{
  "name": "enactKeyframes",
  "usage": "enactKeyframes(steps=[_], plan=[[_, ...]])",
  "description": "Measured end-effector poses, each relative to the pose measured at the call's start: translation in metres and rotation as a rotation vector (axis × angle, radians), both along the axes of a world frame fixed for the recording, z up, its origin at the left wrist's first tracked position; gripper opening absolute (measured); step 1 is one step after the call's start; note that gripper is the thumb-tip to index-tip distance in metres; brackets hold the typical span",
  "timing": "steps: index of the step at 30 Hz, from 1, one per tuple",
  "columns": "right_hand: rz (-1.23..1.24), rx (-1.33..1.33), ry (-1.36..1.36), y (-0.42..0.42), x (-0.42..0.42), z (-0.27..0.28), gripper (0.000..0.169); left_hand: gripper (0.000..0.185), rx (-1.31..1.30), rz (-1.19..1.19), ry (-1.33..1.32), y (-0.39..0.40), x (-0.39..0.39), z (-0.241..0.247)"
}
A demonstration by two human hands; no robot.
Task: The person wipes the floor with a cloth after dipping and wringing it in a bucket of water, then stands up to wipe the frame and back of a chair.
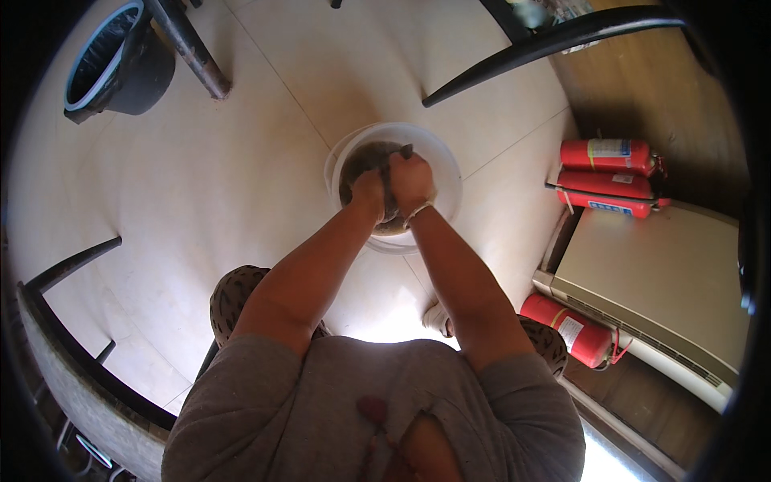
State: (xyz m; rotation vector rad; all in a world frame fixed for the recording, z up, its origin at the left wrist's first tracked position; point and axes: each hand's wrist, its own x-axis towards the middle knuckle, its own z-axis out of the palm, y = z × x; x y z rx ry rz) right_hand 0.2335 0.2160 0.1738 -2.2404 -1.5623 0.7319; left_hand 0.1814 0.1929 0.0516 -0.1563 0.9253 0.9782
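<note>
A round white plastic bucket [447, 158] stands on the tiled floor and holds murky brown liquid [365, 158]. Over its right part my right hand [412, 179] is closed around a dark, wet thing, perhaps cloth [406, 150], whose end sticks up above the fist. My left hand [368, 188] is lower and to the left, inside the bucket, its fingers hidden in or behind the dark material. The two hands are close together. A light band circles my right wrist.
A black bin [141, 78] with a liner stands at upper left, near a dark metal leg [193, 51]. Red fire extinguishers [602, 155] lie at right beside a pale cabinet-like unit [650, 259]; another extinguisher [569, 331] is below. Curved black furniture legs [530, 51] reach in.
</note>
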Motion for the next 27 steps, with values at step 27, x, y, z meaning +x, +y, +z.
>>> enactKeyframes(steps=[27], plan=[[-0.064, -0.059, 0.734, -0.032, 0.010, 0.017, 0.028, 0.028, -0.133, -0.006, -0.150, -0.001, -0.017, 0.092]])
